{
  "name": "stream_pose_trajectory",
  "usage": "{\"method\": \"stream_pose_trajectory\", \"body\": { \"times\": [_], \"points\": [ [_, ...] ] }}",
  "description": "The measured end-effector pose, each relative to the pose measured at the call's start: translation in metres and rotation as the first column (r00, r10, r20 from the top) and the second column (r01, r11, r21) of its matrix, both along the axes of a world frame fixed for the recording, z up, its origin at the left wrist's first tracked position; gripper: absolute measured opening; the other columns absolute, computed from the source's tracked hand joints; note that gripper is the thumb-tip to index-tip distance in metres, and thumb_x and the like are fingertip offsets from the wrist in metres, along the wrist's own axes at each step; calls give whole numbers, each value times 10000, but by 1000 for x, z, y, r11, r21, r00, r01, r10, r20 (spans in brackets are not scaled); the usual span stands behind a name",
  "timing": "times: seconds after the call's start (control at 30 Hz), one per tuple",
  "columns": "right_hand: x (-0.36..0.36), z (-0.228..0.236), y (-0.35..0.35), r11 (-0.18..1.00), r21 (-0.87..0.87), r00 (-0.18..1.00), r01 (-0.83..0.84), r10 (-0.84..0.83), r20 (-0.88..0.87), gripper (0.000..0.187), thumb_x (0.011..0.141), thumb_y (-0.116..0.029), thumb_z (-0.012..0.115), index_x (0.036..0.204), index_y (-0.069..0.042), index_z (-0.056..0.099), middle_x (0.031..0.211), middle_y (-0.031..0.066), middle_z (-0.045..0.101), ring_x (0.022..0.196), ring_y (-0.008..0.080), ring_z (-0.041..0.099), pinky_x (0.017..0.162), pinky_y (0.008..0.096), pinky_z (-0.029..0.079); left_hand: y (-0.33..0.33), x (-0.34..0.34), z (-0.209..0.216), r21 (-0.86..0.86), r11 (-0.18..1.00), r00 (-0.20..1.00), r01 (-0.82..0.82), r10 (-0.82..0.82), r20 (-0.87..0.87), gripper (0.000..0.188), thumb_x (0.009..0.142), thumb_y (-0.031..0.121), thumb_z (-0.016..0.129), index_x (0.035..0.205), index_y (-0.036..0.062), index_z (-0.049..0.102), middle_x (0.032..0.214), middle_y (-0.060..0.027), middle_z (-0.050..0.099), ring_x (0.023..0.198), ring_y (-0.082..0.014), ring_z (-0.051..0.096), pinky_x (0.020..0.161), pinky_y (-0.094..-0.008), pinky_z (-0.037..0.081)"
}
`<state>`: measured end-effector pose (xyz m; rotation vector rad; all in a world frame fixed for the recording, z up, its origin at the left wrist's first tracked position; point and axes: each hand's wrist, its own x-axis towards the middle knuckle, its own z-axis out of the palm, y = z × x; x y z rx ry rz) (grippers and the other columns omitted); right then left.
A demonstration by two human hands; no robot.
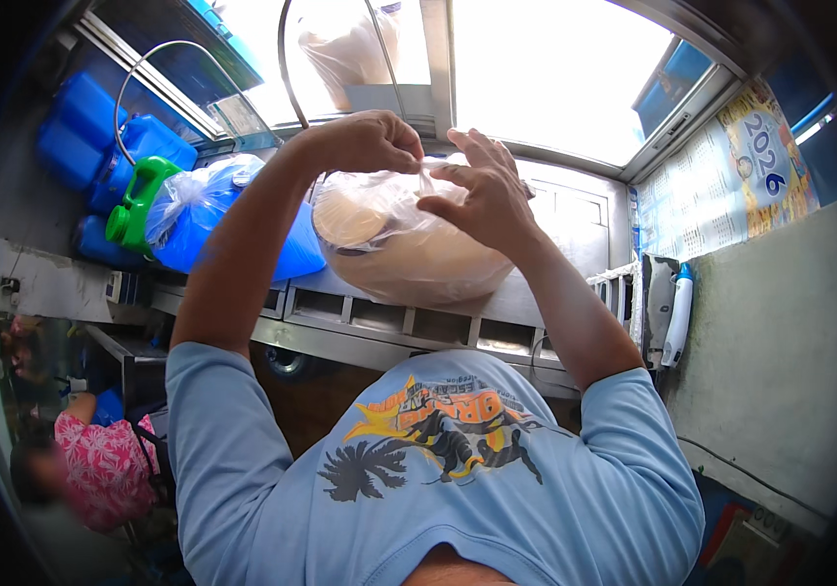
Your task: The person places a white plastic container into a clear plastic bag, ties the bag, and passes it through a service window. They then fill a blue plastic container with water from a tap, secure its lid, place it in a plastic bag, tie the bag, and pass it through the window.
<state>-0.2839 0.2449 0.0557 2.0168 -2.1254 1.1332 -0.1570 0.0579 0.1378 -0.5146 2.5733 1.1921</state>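
A clear plastic bag (428, 249) full of pale tan contents, with a round flat face at its left end, rests on the metal counter. My left hand (365, 142) pinches the bag's twisted neck above it. Close on the other side of the neck is my right hand (485, 190), its fingers stretched and spread. Its index fingertip is at the twisted plastic and its thumb stands apart, lower down. What exactly fills the bag cannot be made out through the cloudy plastic.
Left of the bag sit a knotted plastic bag with blue contents (218, 220), a green jug (140, 205) and blue containers (82, 127). Another filled bag (345, 49) is behind the counter. A blue-and-white handheld device (678, 317) hangs at right. A person in pink (111, 464) is lower left.
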Motion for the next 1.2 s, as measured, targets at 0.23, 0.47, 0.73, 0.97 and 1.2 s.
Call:
{"method": "stream_pose_trajectory", "body": {
  "times": [0.23,0.47,0.73,0.97,1.2],
  "points": [
    [13,3,-10,999,33,980,13,-20,196,415,960,-472,608,952,-101,792,1479,172,485,1427,407,348,1176,574,210,-8,6,2,80,994,996,68,-63,-59,201,889,238,759,983,61,777,778,-8,703,707,-82,619,670,-229,504],
    [11,-32,22,979,144,985,147,-132,-111,302,975,-302,590,891,-78,773,1415,176,528,1414,392,363,1201,544,179,-11,15,-33,-246,968,999,39,-45,-21,239,891,251,738,957,23,762,767,-72,720,687,-171,639,688,-354,520],
    [5,-13,19,990,25,989,139,-137,-56,296,976,-310,585,903,-93,772,1412,161,539,1427,384,350,1200,551,190,16,14,-6,-276,942,851,189,-298,-433,278,940,306,673,868,42,725,814,-98,661,764,-241,645,719,-375,491],
    [2,-10,31,992,54,993,117,-118,23,301,951,-306,619,829,-67,755,1390,147,557,1415,365,369,1193,548,206,25,-6,-36,449,853,895,265,-44,-444,433,1035,405,549,794,60,647,725,9,596,697,-69,536,613,-239,420],
    [6,-49,35,992,-23,986,126,-128,-104,259,910,-254,664,736,-64,689,1388,130,534,1379,368,399,1176,546,226,-12,-22,-81,304,949,969,84,-8,-245,423,1031,391,567,740,86,603,654,40,549,608,-56,503,571,-223,407]
  ]
}}
